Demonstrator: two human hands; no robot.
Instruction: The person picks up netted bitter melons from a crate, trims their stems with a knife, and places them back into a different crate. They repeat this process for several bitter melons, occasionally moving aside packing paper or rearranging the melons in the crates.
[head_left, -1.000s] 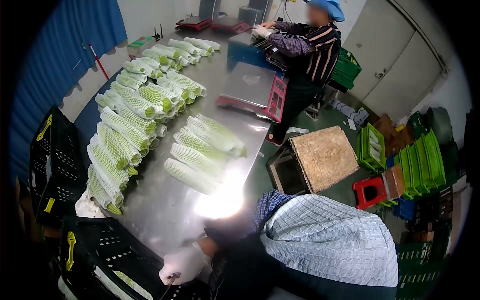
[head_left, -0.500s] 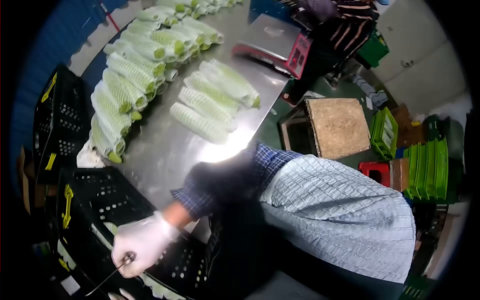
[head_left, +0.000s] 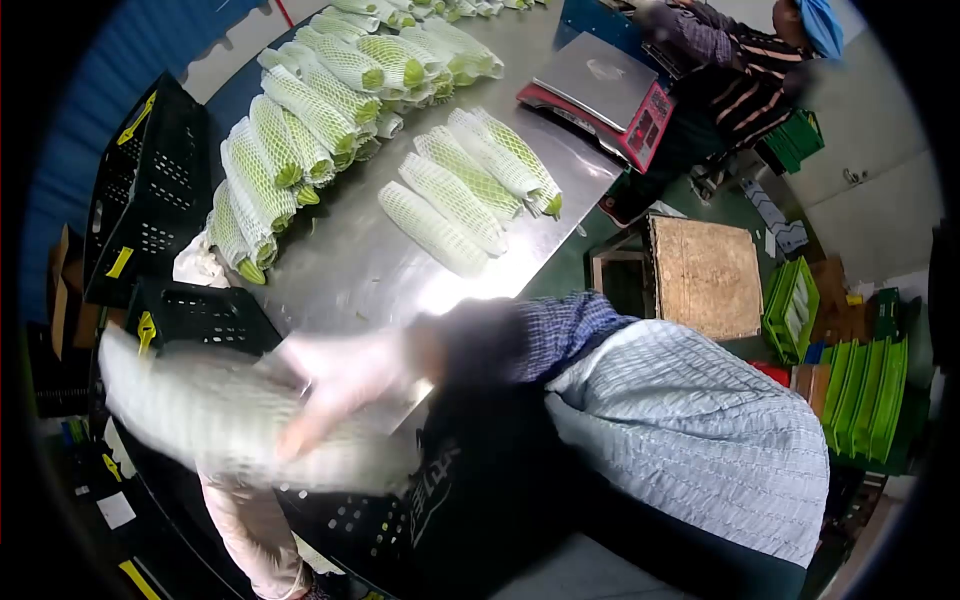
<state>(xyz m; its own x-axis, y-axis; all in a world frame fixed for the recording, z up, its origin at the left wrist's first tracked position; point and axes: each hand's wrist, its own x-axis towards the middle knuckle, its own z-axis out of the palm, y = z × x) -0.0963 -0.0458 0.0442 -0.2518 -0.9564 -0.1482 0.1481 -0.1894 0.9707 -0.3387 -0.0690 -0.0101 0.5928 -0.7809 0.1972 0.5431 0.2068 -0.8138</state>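
A long pale gourd in a white foam net (head_left: 215,415), smeared by motion, is held up over the black crates. My right hand (head_left: 345,375), gloved and blurred, lies across its right part with thumb and fingers around it. From the lower edge my left hand (head_left: 235,505), also gloved, reaches up to the gourd's underside; its fingers are hidden behind it. Several netted gourds (head_left: 440,205) lie side by side on the steel table (head_left: 340,270). A larger pile of netted gourds (head_left: 310,115) lines the table's far edge.
Black perforated crates (head_left: 160,190) with yellow clips stand at the left. A red scale (head_left: 600,95) rests on the table. Beyond it is a person in a striped top (head_left: 745,90). A stool (head_left: 705,275) and green crates (head_left: 865,400) are on the right.
The gourd has come up into view between my hands. My right hand, earlier low over the crate with a thin metal tool, has moved up onto it. That tool no longer shows.
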